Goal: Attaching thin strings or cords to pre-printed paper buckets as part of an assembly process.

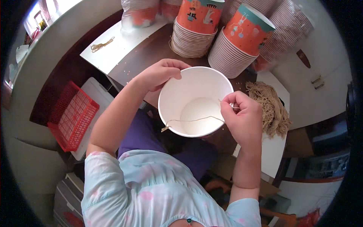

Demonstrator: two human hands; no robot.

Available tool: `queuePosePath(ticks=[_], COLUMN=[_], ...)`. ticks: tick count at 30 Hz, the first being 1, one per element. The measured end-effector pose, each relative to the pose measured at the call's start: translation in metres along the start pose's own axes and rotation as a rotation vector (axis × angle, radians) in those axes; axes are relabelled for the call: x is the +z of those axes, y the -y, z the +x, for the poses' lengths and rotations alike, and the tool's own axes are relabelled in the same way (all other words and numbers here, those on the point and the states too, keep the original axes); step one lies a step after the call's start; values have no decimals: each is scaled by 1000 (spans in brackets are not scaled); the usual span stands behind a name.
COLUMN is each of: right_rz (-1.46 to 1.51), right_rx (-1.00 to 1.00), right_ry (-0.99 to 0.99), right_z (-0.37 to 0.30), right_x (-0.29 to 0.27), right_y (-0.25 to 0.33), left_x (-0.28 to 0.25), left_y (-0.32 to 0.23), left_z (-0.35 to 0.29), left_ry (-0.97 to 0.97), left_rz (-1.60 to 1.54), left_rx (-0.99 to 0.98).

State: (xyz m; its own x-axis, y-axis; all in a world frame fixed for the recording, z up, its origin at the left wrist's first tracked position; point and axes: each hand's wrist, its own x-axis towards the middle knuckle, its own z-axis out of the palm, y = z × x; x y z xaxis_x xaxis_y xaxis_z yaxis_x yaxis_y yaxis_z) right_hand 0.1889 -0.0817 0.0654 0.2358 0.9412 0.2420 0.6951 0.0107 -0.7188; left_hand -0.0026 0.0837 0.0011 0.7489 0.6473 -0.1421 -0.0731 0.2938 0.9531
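Observation:
A white paper bucket [177,89] is tilted so its open mouth faces me, showing a bare white inside and bottom. My left hand [168,73] grips it at the upper left, thumb over the rim and fingers mostly hidden behind the wall. A thin tan cord [193,120] crosses the mouth, knotted at the lower left rim with a short tail outside. At the right rim, my right hand [242,113] pinches the cord's other end, and a bit of it pokes out above the fingertips. Whether that end passes through the wall is hidden by the fingers.
Two stacks of nested orange and teal paper buckets, a left stack [194,39] and a right stack [240,43], stand on the dark table. Plastic-wrapped stacks [285,28] sit behind. Loose tan cords [266,109] lie heaped at right, a small bundle [102,44] at left. A red basket [72,117] is lower left.

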Motion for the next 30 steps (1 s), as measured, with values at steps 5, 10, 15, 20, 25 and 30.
queuePosePath(ticks=[5,10,15,20,25,30], right_rz=[173,352,388,170,-172,-169], right_rx=[79,112,175,70,-102,-81], right_ry=[64,307,500,443,225,218], right_z=[5,23,37,36,34,34], right_x=[-3,-12,-14,1,16,19], right_y=[2,-12,-27,-19,-18,-13], left_x=[2,-5,-13,-16,-7,-5], left_y=[10,-2,-5,-3,-9,-21], left_z=[9,3,4,2,1,-5], left_ry=[41,173,266,159,12,-41], left_rz=[-11,267,222,339,627,729], left_rx=[74,144,92,109,156,132])
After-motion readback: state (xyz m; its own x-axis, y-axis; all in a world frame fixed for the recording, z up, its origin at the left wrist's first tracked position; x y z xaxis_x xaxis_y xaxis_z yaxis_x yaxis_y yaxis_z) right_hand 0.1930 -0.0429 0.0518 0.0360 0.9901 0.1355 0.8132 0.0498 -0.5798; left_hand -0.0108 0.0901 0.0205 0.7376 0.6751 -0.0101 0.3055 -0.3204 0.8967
